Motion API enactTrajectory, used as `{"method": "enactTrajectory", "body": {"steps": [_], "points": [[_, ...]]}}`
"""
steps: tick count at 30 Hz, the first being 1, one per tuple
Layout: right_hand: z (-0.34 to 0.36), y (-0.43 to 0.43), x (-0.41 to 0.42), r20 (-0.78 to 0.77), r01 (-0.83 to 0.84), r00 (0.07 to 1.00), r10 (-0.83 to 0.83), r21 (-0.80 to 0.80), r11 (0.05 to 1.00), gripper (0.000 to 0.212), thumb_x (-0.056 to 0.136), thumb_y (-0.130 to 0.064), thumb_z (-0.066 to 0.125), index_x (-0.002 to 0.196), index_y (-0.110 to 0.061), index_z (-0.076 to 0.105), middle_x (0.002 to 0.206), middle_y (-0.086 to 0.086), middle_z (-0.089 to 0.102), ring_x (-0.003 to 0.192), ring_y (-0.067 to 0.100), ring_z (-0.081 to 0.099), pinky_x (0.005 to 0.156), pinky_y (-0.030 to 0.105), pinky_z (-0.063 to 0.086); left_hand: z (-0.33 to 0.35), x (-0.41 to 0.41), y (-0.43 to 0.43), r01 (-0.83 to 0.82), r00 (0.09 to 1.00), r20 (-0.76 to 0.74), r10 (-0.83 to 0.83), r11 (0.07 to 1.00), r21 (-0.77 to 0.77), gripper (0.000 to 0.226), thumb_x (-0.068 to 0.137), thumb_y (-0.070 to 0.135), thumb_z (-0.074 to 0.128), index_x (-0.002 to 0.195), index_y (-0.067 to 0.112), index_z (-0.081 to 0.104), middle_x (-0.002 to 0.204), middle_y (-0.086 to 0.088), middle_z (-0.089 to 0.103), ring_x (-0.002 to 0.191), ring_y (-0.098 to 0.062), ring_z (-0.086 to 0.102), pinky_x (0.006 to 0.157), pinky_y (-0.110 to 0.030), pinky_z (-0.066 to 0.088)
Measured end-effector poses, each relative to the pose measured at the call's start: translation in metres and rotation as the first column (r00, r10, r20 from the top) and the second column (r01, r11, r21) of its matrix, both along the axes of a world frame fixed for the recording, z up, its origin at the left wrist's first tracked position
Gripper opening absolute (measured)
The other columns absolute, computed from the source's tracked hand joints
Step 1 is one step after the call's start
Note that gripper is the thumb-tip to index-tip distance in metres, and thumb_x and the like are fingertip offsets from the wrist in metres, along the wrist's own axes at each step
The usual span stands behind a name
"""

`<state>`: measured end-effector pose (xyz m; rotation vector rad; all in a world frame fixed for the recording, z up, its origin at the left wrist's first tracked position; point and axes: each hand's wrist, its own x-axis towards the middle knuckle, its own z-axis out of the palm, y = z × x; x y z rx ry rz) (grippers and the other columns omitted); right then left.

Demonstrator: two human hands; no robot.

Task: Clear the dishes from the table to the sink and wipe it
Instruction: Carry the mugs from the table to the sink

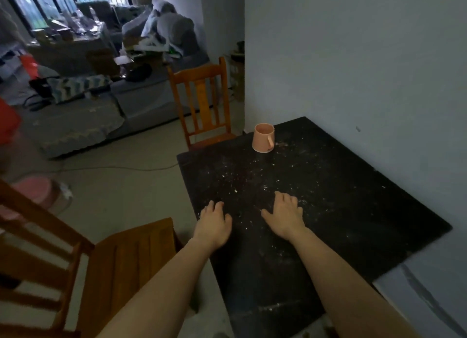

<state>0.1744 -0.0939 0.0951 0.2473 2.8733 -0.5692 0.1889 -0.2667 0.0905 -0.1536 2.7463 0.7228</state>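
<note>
Pink mug (pixel 262 138), axis vertical, handle rightward

Here's the table (pixel 358 219) – a dark, black top, its right edge running along the pale wall (pixel 366 59). At the far left corner stands a pink cup (pixel 262 138), upright, handle turned to the right. White crumbs (pixel 265 186) are scattered across the middle, thickest between the cup and the near half, with a pale smear (pixel 274 306) close to the near end. The left hand (pixel 213 225) is at the left edge and the right hand (pixel 285 217) mid-table, both palm down – actual contact is hard to call.
</note>
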Motion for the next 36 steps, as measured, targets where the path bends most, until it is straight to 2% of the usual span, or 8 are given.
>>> {"method": "enactTrajectory", "body": {"steps": [5,16,20,22,24,26,30,36], "points": [[-0.032,-0.010,-0.104,0.051,0.102,0.994,-0.099,-0.055,0.993,0.072,0.091,-0.040,0.054,0.147,-0.010,0.020,0.151,0.010,0.028,0.138,0.028,0.025,0.111,0.043,0.027,-0.038,-0.097,-0.012,-0.006,0.996,0.092,0.006,1.000,0.004,0.058,0.099,0.035,0.037,0.149,0.014,0.019,0.158,-0.012,0.011,0.146,-0.029,0.010,0.118,-0.043,0.019],[-0.082,0.017,-0.305,0.095,0.389,0.921,-0.379,-0.316,0.866,0.073,0.089,-0.033,0.059,0.148,-0.013,0.020,0.149,0.015,0.030,0.138,0.033,0.029,0.112,0.045,0.027,-0.138,-0.216,-0.040,0.133,0.989,0.084,-0.118,0.968,-0.211,0.081,0.092,0.062,0.014,0.148,0.011,-0.015,0.155,-0.007,-0.025,0.142,-0.021,-0.025,0.113,-0.035,-0.013],[-0.090,0.020,-0.343,0.158,0.492,0.856,-0.493,-0.544,0.680,0.036,0.091,-0.032,0.053,0.121,-0.013,0.051,0.115,0.009,0.056,0.095,0.020,0.055,0.086,0.038,0.044,-0.153,-0.219,-0.041,0.149,0.988,0.073,-0.136,0.960,-0.238,0.098,0.059,0.076,-0.031,0.137,0.017,-0.029,0.146,-0.003,-0.036,0.135,-0.018,-0.034,0.111,-0.034,-0.018],[-0.088,0.020,-0.352,0.261,0.586,0.775,-0.576,-0.639,0.498,0.019,0.092,-0.031,0.052,0.104,-0.017,0.056,0.103,0.005,0.055,0.079,0.013,0.051,0.082,0.035,0.045,-0.154,-0.220,-0.041,0.147,0.988,0.080,-0.132,0.962,-0.232,0.093,0.061,0.073,-0.030,0.135,0.017,-0.030,0.143,-0.003,-0.038,0.134,-0.019,-0.035,0.111,-0.035,-0.019],[-0.083,0.018,-0.356,0.380,0.638,0.702,-0.602,-0.710,0.296,0.018,0.091,-0.034,0.055,0.101,-0.019,0.057,0.104,0.004,0.053,0.086,0.015,0.052,0.091,0.037,0.047,-0.151,-0.221,-0.041,0.153,0.986,0.103,-0.132,0.963,-0.222,0.086,0.067,0.069,-0.021,0.135,0.017,-0.031,0.142,-0.003,-0.040,0.133,-0.019,-0.037,0.110,-0.035,-0.020],[-0.080,0.014,-0.354,0.453,0.646,0.669,-0.589,-0.747,0.160,0.034,0.089,-0.032,0.057,0.120,-0.019,0.054,0.116,0.005,0.052,0.103,0.020,0.051,0.097,0.039,0.045,-0.149,-0.222,-0.041,0.163,0.983,0.119,-0.140,0.963,-0.215,0.085,0.068,0.068,-0.018,0.134,0.017,-0.032,0.141,-0.003,-0.041,0.133,-0.019,-0.037,0.111,-0.035,-0.019],[-0.074,0.006,-0.326,0.477,0.637,0.630,-0.613,-0.769,0.057,0.044,0.090,-0.026,0.054,0.132,-0.017,0.047,0.134,0.009,0.048,0.119,0.024,0.048,0.102,0.042,0.043,-0.144,-0.226,-0.044,0.196,0.966,0.204,-0.161,0.967,-0.163,0.080,0.087,0.066,0.004,0.138,0.015,-0.030,0.148,-0.006,-0.037,0.134,-0.020,-0.036,0.112,-0.037,-0.018],[-0.057,-0.004,-0.244,0.457,0.615,0.610,-0.647,-0.788,0.024,0.031,0.087,-0.034,0.056,0.115,-0.024,0.048,0.122,0.005,0.048,0.111,0.022,0.049,0.096,0.042,0.046,-0.124,-0.231,-0.051,0.236,0.937,0.289,-0.197,0.966,-0.106,0.078,0.096,0.056,0.022,0.149,0.011,-0.014,0.156,-0.010,-0.024,0.144,-0.026,-0.021,0.117,-0.040,-0.008]]}}
